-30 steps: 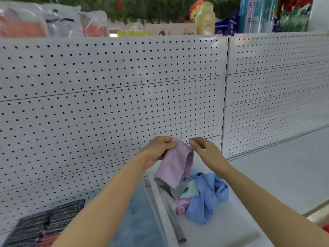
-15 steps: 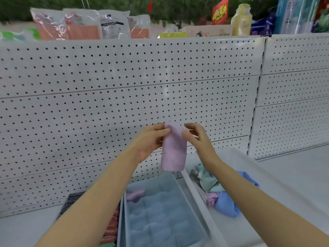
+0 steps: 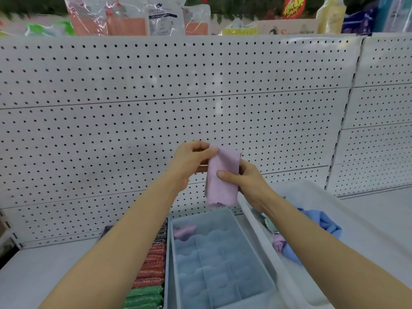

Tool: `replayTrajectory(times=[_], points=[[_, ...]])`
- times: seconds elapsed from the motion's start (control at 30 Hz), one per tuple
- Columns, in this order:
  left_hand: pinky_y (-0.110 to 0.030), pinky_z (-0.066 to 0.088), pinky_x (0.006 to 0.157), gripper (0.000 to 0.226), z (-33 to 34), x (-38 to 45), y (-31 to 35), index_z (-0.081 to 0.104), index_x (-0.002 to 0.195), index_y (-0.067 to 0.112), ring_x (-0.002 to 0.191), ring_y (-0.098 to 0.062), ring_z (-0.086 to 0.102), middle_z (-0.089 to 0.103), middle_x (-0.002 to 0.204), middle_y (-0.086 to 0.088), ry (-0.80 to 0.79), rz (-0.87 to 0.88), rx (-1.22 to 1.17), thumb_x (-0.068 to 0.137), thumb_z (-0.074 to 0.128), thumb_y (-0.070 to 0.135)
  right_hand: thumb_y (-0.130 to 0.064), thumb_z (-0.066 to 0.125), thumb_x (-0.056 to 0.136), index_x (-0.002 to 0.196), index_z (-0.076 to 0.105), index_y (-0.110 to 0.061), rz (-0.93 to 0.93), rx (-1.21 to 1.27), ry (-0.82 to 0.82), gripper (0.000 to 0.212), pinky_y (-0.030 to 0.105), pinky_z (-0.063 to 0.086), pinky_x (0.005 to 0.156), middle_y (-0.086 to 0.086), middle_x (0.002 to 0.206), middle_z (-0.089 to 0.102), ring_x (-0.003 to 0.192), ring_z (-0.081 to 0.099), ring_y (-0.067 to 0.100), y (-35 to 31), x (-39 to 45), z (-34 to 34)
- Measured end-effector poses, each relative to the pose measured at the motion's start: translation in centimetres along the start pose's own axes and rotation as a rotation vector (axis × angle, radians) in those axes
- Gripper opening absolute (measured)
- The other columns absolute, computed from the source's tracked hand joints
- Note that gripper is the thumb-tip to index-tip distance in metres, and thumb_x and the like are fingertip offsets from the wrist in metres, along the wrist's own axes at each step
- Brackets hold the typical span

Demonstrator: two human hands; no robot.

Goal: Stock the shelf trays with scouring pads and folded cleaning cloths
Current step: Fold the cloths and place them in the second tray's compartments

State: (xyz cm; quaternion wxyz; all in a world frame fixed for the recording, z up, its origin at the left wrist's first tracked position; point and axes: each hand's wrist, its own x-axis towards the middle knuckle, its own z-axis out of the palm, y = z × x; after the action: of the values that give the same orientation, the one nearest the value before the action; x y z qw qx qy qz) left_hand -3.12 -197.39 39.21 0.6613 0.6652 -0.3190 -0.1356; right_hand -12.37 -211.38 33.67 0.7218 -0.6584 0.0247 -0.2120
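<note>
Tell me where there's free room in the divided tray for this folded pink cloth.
Every compartment of the divided tray looks bare except the far-left one, holding a pink cloth. Crowded: scouring pads left, loose cloths right.

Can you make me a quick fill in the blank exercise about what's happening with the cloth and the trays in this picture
1. Both hands, the left hand and the right hand, hold a folded cloth coloured ____.
2. The divided tray lies directly ____ the held cloth.
3. One compartment of the divided tray, at its far left corner, already holds a ____ cloth.
4. Left of the divided tray, the red scouring pads lie farther from the person than the ____ ones.

Missing words: pink; below; pink; green
</note>
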Motion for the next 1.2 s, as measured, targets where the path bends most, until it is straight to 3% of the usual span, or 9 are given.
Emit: replayTrajectory(times=[0.13, 0.27, 0.5, 0.63, 0.73, 0.8, 0.93, 1.07, 1.2], points=[[-0.037, 0.057, 0.089, 0.035, -0.9, 0.2, -1.4, 0.061, 0.114, 0.012, 0.1, -0.023, 0.068, 0.068, 0.113, -0.008, 0.042, -0.152, 0.102, 0.089, 0.069, 0.035, -0.003, 0.075, 0.075, 0.108, 0.066, -0.002, 0.035, 0.061, 0.051, 0.034, 0.038, 0.057, 0.084, 0.012, 0.104, 0.072, 0.093, 0.068, 0.025, 0.6, 0.1, 0.2], [-0.04, 0.056, 0.088, 0.045, -1.0, -1.1, -2.6, 0.066, 0.115, 0.006, 0.099, -0.029, 0.07, 0.073, 0.108, -0.013, -0.16, -0.371, 0.056, 0.088, 0.068, 0.042, 0.0, 0.074, 0.077, 0.11, 0.063, 0.003, 0.088, 0.146, 0.117, 0.035, 0.043, 0.057, 0.086, 0.019, 0.109, 0.069, 0.096, 0.068, 0.032, 0.7, 0.7, 0.3], [-0.035, 0.06, 0.073, 0.028, -1.3, -2.3, -3.2, 0.062, 0.114, 0.012, 0.087, -0.025, 0.072, 0.073, 0.103, -0.011, -0.131, -0.233, 0.004, 0.087, 0.069, 0.009, 0.001, 0.072, 0.077, 0.106, 0.065, 0.001, 0.094, 0.119, 0.025, 0.03, 0.043, 0.057, 0.083, 0.016, 0.101, 0.071, 0.088, 0.068, 0.029, 0.8, 0.9, 0.7], [-0.03, 0.056, 0.063, 0.027, -1.7, -2.8, -3.0, 0.069, 0.089, 0.014, 0.076, -0.019, 0.067, 0.072, 0.091, -0.005, -0.004, -0.128, -0.073, 0.086, 0.057, -0.01, 0.013, 0.05, 0.082, 0.101, 0.068, -0.001, 0.067, 0.183, -0.047, 0.03, 0.046, 0.049, 0.091, 0.017, 0.101, 0.067, 0.095, 0.061, 0.031, 0.5, 1.1, 0.5], [-0.027, 0.055, 0.059, 0.035, -1.8, -3.0, -3.4, 0.071, 0.074, 0.013, 0.072, -0.016, 0.066, 0.072, 0.093, -0.004, 0.064, -0.01, -0.035, 0.084, 0.051, -0.015, -0.01, 0.046, 0.085, 0.107, 0.069, -0.002, 0.148, 0.282, -0.086, 0.033, 0.044, 0.047, 0.088, 0.017, 0.103, 0.067, 0.096, 0.058, 0.031, 0.2, 1.4, 0.0], [-0.024, 0.054, 0.058, 0.035, -1.7, -3.1, -3.6, 0.074, 0.074, 0.012, 0.072, -0.016, 0.064, 0.072, 0.089, -0.002, 0.098, 0.061, 0.035, 0.084, 0.054, -0.014, -0.028, 0.06, 0.084, 0.107, 0.07, -0.006, 0.178, 0.184, -0.158, 0.033, 0.042, 0.048, 0.084, 0.016, 0.105, 0.066, 0.093, 0.061, 0.027, 0.2, 1.6, -0.2], [-0.031, 0.058, 0.07, 0.037, -1.8, -3.2, -4.1, 0.077, 0.085, 0.007, 0.08, -0.018, 0.067, 0.074, 0.091, -0.002, 0.097, 0.059, 0.107, 0.084, 0.046, -0.014, -0.011, 0.077, 0.067, 0.1, 0.07, -0.007, 0.089, -0.207, -0.235, 0.034, 0.033, 0.053, 0.074, 0.009, 0.086, 0.069, 0.077, 0.064, 0.019, 1.5, 1.8, 0.5], [-0.032, 0.057, 0.084, 0.026, -2.9, -2.9, -5.9, 0.07, 0.112, 0.026, 0.093, -0.013, 0.069, 0.073, 0.103, 0.003, -0.013, -0.003, 0.242, 0.087, 0.065, 0.023, -0.002, 0.079, 0.069, 0.084, 0.068, -0.007, 0.053, -0.265, -0.147, 0.019, 0.032, 0.05, 0.072, 0.003, 0.071, 0.064, 0.068, 0.06, 0.017, 2.8, 2.2, 0.8], [-0.037, 0.056, 0.077, 0.031, -3.9, -2.9, -9.5, 0.07, 0.095, 0.029, 0.083, -0.017, 0.068, 0.072, 0.085, 0.008, 0.04, 0.026, 0.581, 0.069, 0.079, 0.015, -0.002, 0.079, 0.068, 0.085, 0.068, -0.004, 0.046, -0.469, -0.202, 0.021, 0.025, 0.042, 0.067, 0.006, 0.075, 0.062, 0.069, 0.055, 0.012, 4.7, 2.9, 1.1]])
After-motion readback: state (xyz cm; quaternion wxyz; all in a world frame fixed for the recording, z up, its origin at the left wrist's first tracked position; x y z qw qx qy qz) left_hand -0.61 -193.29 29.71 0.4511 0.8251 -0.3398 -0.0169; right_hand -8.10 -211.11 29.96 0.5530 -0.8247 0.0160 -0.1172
